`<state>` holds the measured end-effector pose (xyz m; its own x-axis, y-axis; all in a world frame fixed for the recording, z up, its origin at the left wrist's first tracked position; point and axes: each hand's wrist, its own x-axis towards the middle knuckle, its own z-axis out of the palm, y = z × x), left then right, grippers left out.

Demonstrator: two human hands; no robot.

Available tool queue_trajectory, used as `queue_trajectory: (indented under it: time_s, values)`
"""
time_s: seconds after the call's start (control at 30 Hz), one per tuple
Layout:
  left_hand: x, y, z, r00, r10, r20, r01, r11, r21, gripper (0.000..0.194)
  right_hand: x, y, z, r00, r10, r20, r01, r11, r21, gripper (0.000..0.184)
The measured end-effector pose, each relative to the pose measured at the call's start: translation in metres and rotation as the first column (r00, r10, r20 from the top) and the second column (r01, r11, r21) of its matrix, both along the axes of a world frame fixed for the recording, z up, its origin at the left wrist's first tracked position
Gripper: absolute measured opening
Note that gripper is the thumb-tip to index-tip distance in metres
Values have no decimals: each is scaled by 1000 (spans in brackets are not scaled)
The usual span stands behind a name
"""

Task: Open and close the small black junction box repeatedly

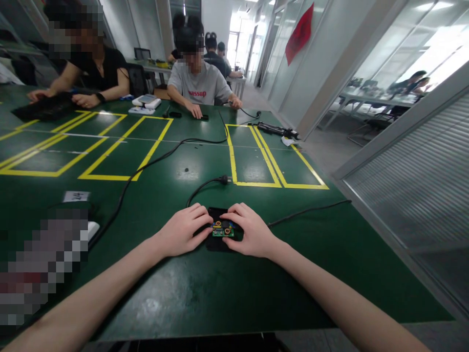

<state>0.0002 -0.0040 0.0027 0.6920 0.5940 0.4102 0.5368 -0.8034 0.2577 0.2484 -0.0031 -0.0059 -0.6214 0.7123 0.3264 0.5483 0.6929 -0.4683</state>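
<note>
A small green circuit board (223, 233) with copper-wound coils lies over a flat black piece (218, 246) near the middle of the table. My left hand (188, 229) comes in from the left, its thumb and fingers closed at the board's left edge. From the other side my right hand (252, 230) pinches the board's right edge, fingers curled over its far side. Both hands rest low at the tabletop. Just beyond them a black power plug (223, 180) lies on its cable.
A black cable (154, 160) runs across the green table (176, 293), which has yellow tape outlines (256, 185). Blurred items lie at the left by a numbered label (76, 196). Two people (200, 80) work across the table. A black tripod-like object (276, 130) lies at the far right.
</note>
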Motion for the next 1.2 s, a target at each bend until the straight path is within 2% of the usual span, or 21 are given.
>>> queue_trajectory:
  time_s: [0.2, 0.37, 0.5, 0.67, 0.8, 1.0, 1.1, 1.2]
  values:
    - [-5, 3, -5, 996, 59, -61, -62, 997, -42, 25, 1, 1, 0, 994, -56, 93, 55, 998, 21, 63]
    - [-7, 6, -6, 990, 96, -101, -104, 991, -80, 29, 4, 4, -3, 993, -63, 105, 59, 997, 48, 70]
    - [-5, 6, -6, 981, 134, -138, -149, 983, -103, 34, 4, 6, -5, 996, -63, 59, 60, 997, 51, 55]
    - [-5, 7, -6, 979, 154, -135, -163, 985, -61, 34, -1, 6, -7, 991, -131, -20, 132, 989, 73, 30]
    - [-8, 11, -5, 994, 87, -71, -90, 995, -32, 33, -3, 7, -8, 990, -139, -28, 141, 986, 91, 28]
    - [-14, 17, -8, 994, 78, 82, -69, 992, -107, 25, -7, 7, -7, 989, -143, -40, 146, 985, 94, 30]
    - [-17, 18, -9, 993, 76, 92, -68, 994, -86, 22, -4, 7, -4, 981, -162, -109, 170, 983, 73, 36]
    - [-18, 17, -9, 995, 82, 63, -80, 996, -27, 24, 9, 12, -3, 982, -165, -96, 168, 986, 18, 25]
